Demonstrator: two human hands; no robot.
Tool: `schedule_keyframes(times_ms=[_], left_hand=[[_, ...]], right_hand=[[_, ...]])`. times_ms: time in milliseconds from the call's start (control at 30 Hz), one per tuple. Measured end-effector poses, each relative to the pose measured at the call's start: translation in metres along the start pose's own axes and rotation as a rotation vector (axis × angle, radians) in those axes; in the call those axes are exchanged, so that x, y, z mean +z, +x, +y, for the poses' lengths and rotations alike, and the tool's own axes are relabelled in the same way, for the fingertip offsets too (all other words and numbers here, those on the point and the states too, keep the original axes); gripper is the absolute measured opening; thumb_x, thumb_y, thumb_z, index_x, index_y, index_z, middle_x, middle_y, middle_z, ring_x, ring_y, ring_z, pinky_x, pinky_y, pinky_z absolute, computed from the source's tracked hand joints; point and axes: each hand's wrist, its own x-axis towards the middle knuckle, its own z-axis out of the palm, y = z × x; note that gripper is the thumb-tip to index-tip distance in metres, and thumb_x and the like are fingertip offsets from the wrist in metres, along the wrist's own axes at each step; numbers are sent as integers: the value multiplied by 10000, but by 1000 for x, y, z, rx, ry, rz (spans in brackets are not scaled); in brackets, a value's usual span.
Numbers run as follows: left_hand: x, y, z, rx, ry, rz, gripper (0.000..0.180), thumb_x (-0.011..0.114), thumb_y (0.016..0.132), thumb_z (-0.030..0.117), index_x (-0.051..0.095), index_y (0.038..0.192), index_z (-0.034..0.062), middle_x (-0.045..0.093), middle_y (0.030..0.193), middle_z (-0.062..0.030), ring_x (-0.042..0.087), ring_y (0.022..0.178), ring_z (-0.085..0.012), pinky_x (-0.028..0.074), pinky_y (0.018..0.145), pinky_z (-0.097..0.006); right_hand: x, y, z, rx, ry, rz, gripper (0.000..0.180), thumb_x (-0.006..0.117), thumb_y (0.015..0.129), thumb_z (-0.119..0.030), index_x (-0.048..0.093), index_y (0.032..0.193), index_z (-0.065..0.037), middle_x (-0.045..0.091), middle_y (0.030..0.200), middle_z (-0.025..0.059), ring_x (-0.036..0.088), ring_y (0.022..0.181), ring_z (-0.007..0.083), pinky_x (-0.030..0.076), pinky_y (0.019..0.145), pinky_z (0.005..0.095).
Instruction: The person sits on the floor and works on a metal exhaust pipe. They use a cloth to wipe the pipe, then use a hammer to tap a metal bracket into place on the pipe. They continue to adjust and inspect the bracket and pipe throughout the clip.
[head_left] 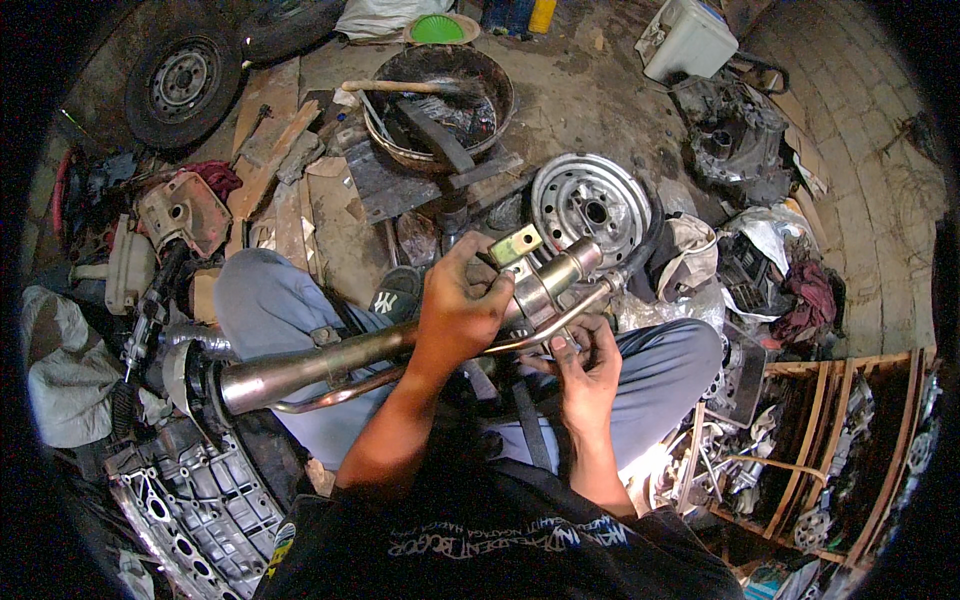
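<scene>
The person sits on the workshop floor with a long metal pipe (330,365) laid across both knees. Its long axis runs from the near left, where the open end pokes out past the left knee, up to the far right, where it ends in a wider metal canister (545,285) with a small yellowish bracket (517,243) on top. A thinner tube (520,340) follows just beneath it along the same line.

The left hand (462,300) comes over the top and is closed firmly around the pipe just short of the canister, fingers wrapped over it. The right hand (585,365) sits below and slightly to the right, fingers curled loosely, fingertips touching the thin tube from underneath; whether it truly grips the tube I cannot tell. So the left hand is on the thick part and the right is nearer the thin one.

Just beyond the canister lies a bare steel wheel rim (590,205). Farther off stands a rusty basin (440,95) with a hammer across it, and a tyre (185,80) leans at the far left. An engine casing (195,510) lies at the near left.
</scene>
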Motion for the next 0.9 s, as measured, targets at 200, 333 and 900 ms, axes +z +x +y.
schedule_keyframes(times_ms=[200, 333, 900], left_hand=[[3, 0, -4, 7, -29, 27, 153, 660, 804, 45, 586, 936, 23, 559, 627, -11, 507, 571, -63, 437, 553, -253], [3, 4, -13, 67, 58, 41, 152, 696, 826, 95, 585, 905, 29, 519, 601, -13, 454, 546, -73, 403, 522, -270], [1, 1, -1, 134, 173, 56, 192, 683, 903, 183, 588, 979, 35, 609, 800, -22, 557, 726, -108, 462, 658, -281]], right_hand=[[-14, 7, 11, -190, -383, 6, 115, 640, 886, -9, 579, 979, 22, 597, 886, 53, 565, 767, 112, 501, 621, 255], [-16, 8, 3, -16, -231, 61, 102, 655, 879, -26, 611, 960, 18, 599, 876, 55, 553, 710, 107, 454, 589, 230], [-21, 40, 17, -193, 192, 243, 170, 622, 931, -114, 577, 1059, -12, 623, 922, 53, 574, 747, 139, 474, 619, 249]])
